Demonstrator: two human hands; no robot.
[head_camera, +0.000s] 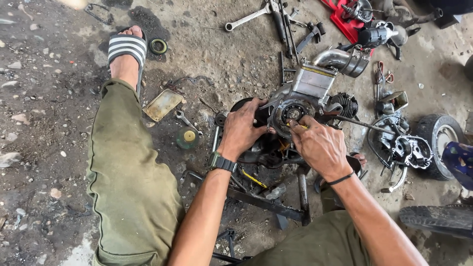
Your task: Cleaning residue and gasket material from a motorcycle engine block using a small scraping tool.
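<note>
A greasy small engine (308, 93) lies on the dirty concrete floor between my legs. My left hand (242, 129), with a dark watch on its wrist, grips the engine's dark left side beside the round bearing opening (292, 113). My right hand (320, 144), a black band around its wrist, pinches a small yellow-handled tool whose tip touches the rim of that opening. A silver intake pipe (340, 60) curves off the engine's top.
My left leg in olive trousers (128, 177) stretches out, foot in a striped sandal (127, 47). Spanners (249, 17), a metal plate (162, 104), a green-and-yellow round tin (187, 138), a crankcase half (411, 150), small tyres (438, 135) and a red tray (347, 22) lie around.
</note>
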